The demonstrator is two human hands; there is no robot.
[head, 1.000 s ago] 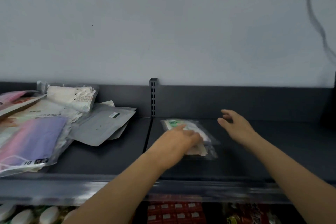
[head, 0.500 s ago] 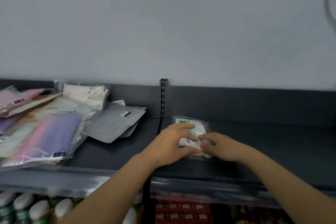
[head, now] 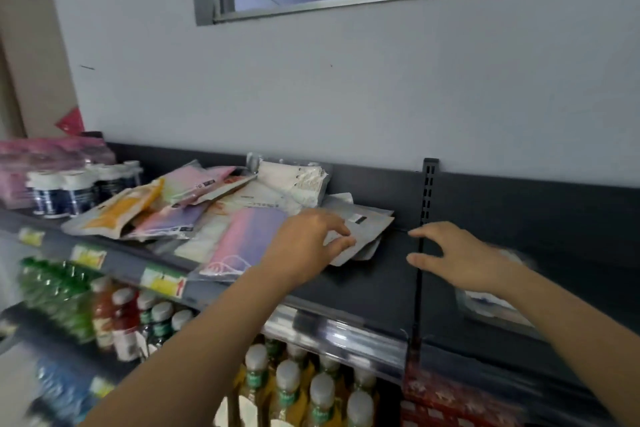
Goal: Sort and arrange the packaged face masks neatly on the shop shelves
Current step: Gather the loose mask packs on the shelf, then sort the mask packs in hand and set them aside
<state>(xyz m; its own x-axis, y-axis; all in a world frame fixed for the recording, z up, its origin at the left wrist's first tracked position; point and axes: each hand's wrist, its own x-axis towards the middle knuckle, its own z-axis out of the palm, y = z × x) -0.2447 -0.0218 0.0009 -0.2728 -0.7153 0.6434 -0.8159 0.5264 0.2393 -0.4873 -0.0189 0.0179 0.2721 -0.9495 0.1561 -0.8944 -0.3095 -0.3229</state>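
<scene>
The left hand (head: 308, 243) rests with curled fingers on a grey packet (head: 367, 224), at the edge of the jumbled mask pile (head: 239, 236) to its left; whether it has pinched the packet cannot be told. The right hand (head: 460, 256) hovers spread and empty above the shelf (head: 381, 284), with a blurred clear packet (head: 491, 302) beyond its wrist. A pick from the pile appears under way. Next it needs a firm pinch, then a carry rightward.
</scene>
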